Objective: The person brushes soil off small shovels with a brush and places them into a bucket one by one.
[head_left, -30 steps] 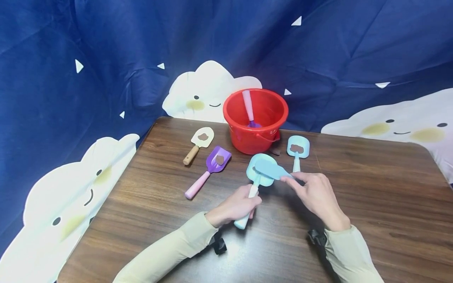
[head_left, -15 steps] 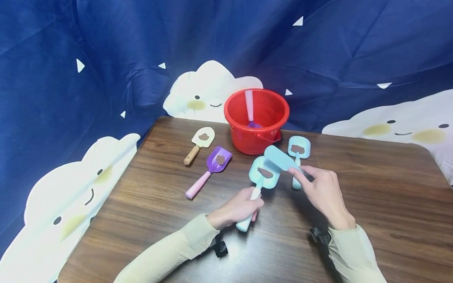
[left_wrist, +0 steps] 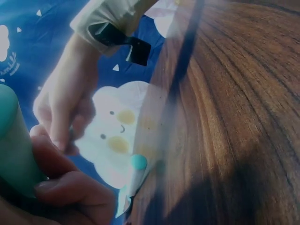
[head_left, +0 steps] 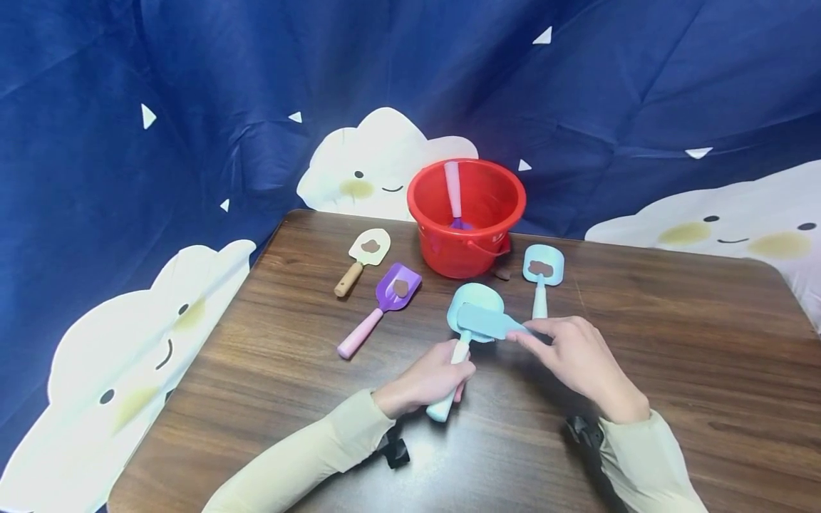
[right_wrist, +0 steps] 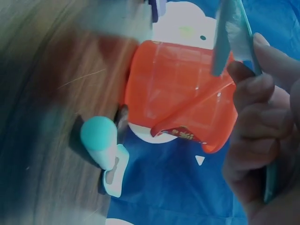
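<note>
Scoop [head_left: 476,293] in L hand [head_left: 431,374] over brn wood-grain tbl [head_left: 680,356], blue cloth [head_left: 410,60] behind.

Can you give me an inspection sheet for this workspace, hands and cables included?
Surface: brown table.
Job's things: held light-blue shovel; light-blue flat tool overlapping its blade in the head view, contact unclear.
Clutter: red bucket with a pink-handled shovel inside; cream shovel, purple scoop and second light-blue shovel on the table.
Hands: left hand grips the held shovel's handle; right hand pinches the flat tool.
Cables: nothing seen.
Surroundings: blue curtain with white clouds.
</note>
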Demonstrator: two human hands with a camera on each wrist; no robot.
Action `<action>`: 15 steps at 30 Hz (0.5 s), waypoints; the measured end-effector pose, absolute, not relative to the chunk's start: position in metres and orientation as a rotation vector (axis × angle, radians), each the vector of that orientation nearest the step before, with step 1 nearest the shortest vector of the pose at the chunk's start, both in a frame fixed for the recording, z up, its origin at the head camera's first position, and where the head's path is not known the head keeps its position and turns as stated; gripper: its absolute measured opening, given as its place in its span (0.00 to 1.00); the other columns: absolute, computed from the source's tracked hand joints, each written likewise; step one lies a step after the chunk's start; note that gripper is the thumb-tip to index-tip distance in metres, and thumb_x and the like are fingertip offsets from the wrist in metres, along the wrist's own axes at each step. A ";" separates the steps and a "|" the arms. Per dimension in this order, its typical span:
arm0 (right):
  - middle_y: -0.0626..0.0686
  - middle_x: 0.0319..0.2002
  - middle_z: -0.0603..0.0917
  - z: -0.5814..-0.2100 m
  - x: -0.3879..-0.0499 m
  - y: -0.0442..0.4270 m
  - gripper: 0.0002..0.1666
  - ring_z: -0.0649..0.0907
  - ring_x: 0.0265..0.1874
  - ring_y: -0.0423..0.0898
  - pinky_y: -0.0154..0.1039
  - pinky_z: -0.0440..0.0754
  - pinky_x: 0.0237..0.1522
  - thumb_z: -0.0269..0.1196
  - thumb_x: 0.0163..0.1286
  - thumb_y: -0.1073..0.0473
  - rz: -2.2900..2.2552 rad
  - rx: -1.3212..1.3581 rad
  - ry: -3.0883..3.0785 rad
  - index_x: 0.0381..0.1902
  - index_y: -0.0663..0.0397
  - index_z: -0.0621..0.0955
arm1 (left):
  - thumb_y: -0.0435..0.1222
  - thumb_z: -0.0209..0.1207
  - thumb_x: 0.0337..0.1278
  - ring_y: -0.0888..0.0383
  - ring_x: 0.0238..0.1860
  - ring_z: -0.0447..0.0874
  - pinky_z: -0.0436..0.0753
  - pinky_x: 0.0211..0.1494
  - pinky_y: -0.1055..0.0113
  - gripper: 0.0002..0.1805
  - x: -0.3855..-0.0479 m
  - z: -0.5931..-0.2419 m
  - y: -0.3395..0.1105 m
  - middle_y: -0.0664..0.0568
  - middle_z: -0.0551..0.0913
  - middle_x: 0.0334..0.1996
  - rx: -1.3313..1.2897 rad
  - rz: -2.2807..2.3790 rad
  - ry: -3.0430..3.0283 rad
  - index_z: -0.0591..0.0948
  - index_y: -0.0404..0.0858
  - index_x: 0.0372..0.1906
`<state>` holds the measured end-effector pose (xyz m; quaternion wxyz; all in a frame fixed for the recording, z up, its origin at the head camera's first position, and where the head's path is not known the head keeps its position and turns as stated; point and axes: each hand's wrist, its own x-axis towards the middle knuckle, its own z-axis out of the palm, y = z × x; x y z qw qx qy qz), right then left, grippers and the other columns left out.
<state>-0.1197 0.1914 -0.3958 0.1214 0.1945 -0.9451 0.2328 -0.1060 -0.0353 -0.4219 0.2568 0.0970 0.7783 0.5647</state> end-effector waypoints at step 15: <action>0.55 0.24 0.88 -0.396 -0.128 0.196 0.19 0.83 0.22 0.49 0.46 0.80 0.27 0.69 0.59 0.49 0.761 0.359 -2.629 0.39 0.60 0.87 | 0.31 0.50 0.51 0.60 0.11 0.70 0.69 0.19 0.73 0.04 -0.102 -0.424 -0.040 0.54 0.69 0.08 0.270 1.532 2.101 0.70 0.41 0.25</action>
